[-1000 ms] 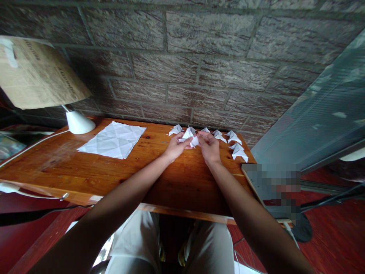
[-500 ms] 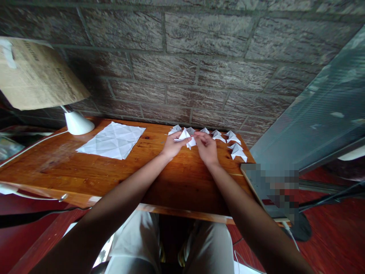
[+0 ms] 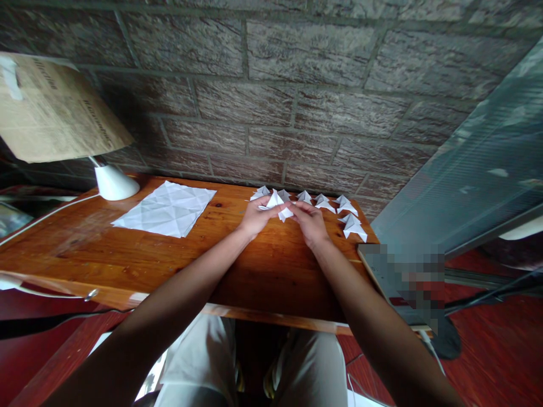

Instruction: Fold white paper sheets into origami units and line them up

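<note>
Between my two hands, above the far part of the wooden desk, is a white folded paper piece (image 3: 275, 200) with a raised point. My left hand (image 3: 254, 217) pinches its left side, thumb in front. From the right, my right hand (image 3: 311, 220) grips its right edge between thumb and fingers; some fingertips are hidden behind the paper. Just behind my hands, several similar folded paper shapes (image 3: 322, 202) stand in a row along the wall. Another folded shape (image 3: 353, 226) stands nearer, at the row's right end.
Creased white paper sheets (image 3: 167, 209) lie on the left of the desk (image 3: 127, 254). A lamp (image 3: 115, 182) with a paper-wrapped shade stands at the back left. A brick wall (image 3: 271, 102) rises behind. At the right edge lies a partly blurred-out flat device (image 3: 377, 265).
My right hand has shifted slightly, its fingers coming down from upright to lie closer along the paper's right edge. My left hand keeps its hold.
</note>
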`<state>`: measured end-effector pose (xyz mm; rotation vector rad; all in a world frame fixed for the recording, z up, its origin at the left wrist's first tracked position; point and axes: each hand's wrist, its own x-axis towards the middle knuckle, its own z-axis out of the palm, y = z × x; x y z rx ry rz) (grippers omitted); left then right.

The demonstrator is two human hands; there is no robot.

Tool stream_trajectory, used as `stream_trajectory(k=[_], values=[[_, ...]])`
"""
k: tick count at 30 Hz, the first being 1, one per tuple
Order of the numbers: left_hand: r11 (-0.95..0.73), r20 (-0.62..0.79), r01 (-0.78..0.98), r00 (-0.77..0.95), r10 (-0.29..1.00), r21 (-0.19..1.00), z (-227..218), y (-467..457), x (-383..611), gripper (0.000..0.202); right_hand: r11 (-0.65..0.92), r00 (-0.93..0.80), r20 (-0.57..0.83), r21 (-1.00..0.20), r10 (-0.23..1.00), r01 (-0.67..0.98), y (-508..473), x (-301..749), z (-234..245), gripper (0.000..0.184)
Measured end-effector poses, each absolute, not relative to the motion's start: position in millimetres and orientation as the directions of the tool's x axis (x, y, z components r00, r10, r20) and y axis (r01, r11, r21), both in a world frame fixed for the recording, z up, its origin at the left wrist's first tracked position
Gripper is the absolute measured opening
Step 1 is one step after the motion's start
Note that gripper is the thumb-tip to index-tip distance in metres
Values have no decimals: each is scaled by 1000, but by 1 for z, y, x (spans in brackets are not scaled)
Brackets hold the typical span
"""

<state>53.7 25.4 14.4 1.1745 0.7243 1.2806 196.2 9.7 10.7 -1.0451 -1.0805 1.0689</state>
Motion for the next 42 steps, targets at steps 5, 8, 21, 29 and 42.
stream_trajectory(k=[5,8,21,29,42], values=[[-81,168,-359,220,961,930,13,26,53,38,304,70,307,-951,949,52,7,203,17,35],[-61,158,-388,222,962,920,12,27,54,38,291,39,294,-955,955,57,7,204,18,36],[-34,132,-440,195,972,897,8,30,52,37,192,11,192,-977,981,-90,6,203,19,35],[-29,129,-433,205,970,901,10,30,51,38,196,21,195,-972,981,-127,9,203,17,26],[-71,132,-386,134,982,920,-2,40,51,35,18,-155,49,-980,987,-197,3,196,13,36]])
